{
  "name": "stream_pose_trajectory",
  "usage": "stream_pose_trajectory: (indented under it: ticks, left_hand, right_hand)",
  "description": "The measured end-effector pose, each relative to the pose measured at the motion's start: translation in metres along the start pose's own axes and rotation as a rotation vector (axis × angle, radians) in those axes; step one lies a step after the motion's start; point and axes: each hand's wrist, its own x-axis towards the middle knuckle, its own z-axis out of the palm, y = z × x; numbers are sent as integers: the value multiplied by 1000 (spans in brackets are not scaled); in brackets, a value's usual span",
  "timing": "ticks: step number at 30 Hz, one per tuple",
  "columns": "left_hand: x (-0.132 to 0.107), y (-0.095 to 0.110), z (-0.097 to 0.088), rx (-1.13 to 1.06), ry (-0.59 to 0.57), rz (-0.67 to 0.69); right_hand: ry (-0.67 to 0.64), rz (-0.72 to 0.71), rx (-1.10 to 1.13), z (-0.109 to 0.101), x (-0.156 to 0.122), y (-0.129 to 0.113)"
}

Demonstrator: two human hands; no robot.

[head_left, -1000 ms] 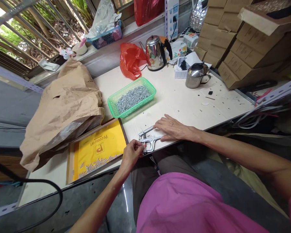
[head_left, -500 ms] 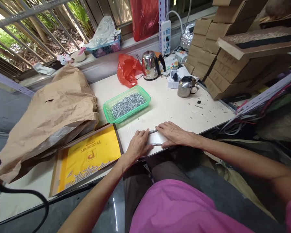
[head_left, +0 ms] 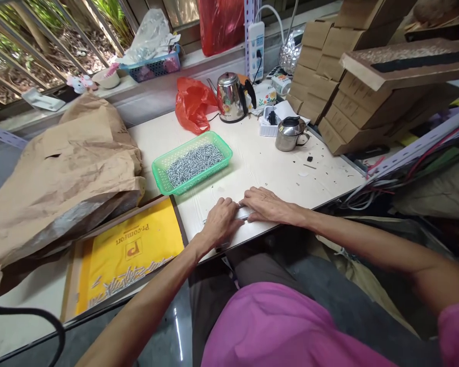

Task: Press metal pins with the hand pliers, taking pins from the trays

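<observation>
Metal pliers (head_left: 245, 213) lie under my cupped left hand (head_left: 222, 223) and flat-fingered right hand (head_left: 270, 205) at the desk (head_left: 275, 173) edge; grip unclear.

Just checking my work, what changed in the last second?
The left hand moved from pinching the end of the metal plier-like hand tool to lying over it, beside the right hand, which stayed on its handle. The green basket of pins stayed put.

The hand tool (head_left: 245, 213) is bright, smooth metal, the kettle (head_left: 229, 98) glossy steel. The basket (head_left: 214, 137) is green plastic, the sack (head_left: 61, 158) matt, crumpled brown paper.
</observation>
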Motion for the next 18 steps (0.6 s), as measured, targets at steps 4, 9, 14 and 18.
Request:
stream_pose_trajectory:
  ticks: [4, 9, 14, 18]
  left_hand:
    - [6, -5, 7, -85, 61, -94]
    - [8, 1, 4, -93, 82, -166]
    - [3, 16, 3, 8, 108, -239]
    - [-12, 40, 21, 76, 236, -293]
  right_hand:
    - [4, -80, -54, 7, 20, 11]
    - [33, -113, -12, 14, 28, 18]
    - [104, -133, 19, 18, 23, 25]
    - [35, -204, 39, 18, 26, 44]
